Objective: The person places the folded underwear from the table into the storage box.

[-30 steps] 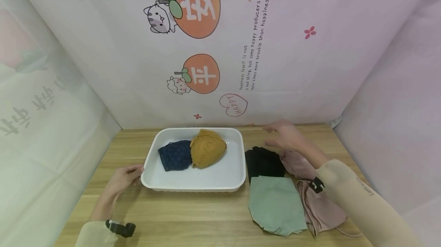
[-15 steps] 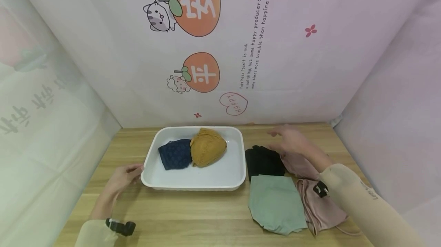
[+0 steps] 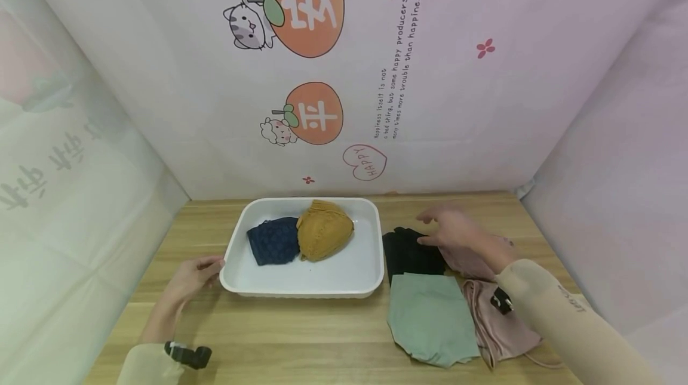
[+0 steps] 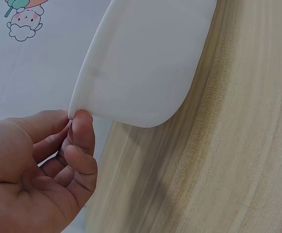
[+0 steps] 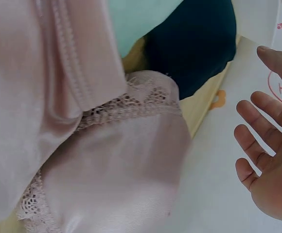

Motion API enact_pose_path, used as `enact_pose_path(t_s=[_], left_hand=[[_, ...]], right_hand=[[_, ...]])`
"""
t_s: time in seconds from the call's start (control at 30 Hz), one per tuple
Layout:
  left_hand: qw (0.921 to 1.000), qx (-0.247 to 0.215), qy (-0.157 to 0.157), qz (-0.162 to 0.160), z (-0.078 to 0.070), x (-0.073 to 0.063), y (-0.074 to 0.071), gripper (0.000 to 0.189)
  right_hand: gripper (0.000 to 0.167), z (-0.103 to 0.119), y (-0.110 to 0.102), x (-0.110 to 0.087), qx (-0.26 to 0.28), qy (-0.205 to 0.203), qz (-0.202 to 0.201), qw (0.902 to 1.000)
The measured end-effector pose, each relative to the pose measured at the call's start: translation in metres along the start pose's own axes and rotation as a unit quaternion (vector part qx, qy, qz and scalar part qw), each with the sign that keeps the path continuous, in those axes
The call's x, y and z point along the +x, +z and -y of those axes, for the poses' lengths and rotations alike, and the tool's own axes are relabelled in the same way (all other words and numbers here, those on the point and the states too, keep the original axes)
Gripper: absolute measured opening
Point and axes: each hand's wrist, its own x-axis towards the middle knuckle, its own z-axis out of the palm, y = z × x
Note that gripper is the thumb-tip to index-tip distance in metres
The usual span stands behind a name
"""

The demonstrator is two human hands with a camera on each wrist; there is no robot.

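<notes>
My left hand (image 3: pixel 190 280) pinches the left rim of a white plastic tray (image 3: pixel 301 296) between thumb and fingers; the left wrist view shows the grip at the tray's corner. Inside the tray lie a folded navy garment (image 3: pixel 274 242) and a rounded mustard garment (image 3: pixel 324 231), side by side. With spread, slightly bent fingers, my right hand (image 3: pixel 454 230) hovers over a folded black garment (image 3: pixel 411 253) and a pink satin garment with lace trim (image 5: pixel 116 165). The right wrist view shows nothing in its grasp.
A folded pale green garment (image 3: pixel 432 319) lies in front of the black one. Another piece of pink satin (image 3: pixel 507 325) with a thin strap is at its right, partly under my right forearm. Printed white cloth (image 3: pixel 451 134) encloses the wooden table (image 3: pixel 301 343).
My right hand has shifted slightly right, then lower over the black and pink garments. My left hand stays on the tray's rim, and the garments lie as before.
</notes>
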Motion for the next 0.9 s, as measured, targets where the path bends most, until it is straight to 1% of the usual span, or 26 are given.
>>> enact_pose_path(t_s=[0.17,0.33,0.57,0.77,0.9], left_hand=[[1.0000,0.001,-0.002,0.001,0.000,-0.001,0.000,0.050],[1.0000,-0.003,0.001,0.001,0.000,0.000,0.000,0.049],[1.0000,-0.003,0.002,-0.001,0.001,0.001,0.000,0.047],[1.0000,-0.004,0.003,-0.002,0.001,0.002,0.000,0.047],[1.0000,-0.002,0.003,-0.002,0.002,0.001,0.000,0.048]], right_hand=[[0.059,-0.004,0.009,0.000,-0.023,-0.014,0.004,0.9996],[0.065,-0.006,0.015,0.000,-0.028,-0.010,0.025,0.9992],[0.072,-0.003,0.017,0.000,-0.035,0.002,0.065,0.9973],[0.075,-0.002,0.017,0.000,-0.051,-0.015,0.079,0.9955],[0.078,-0.003,0.017,-0.001,-0.057,-0.015,0.099,0.9934]])
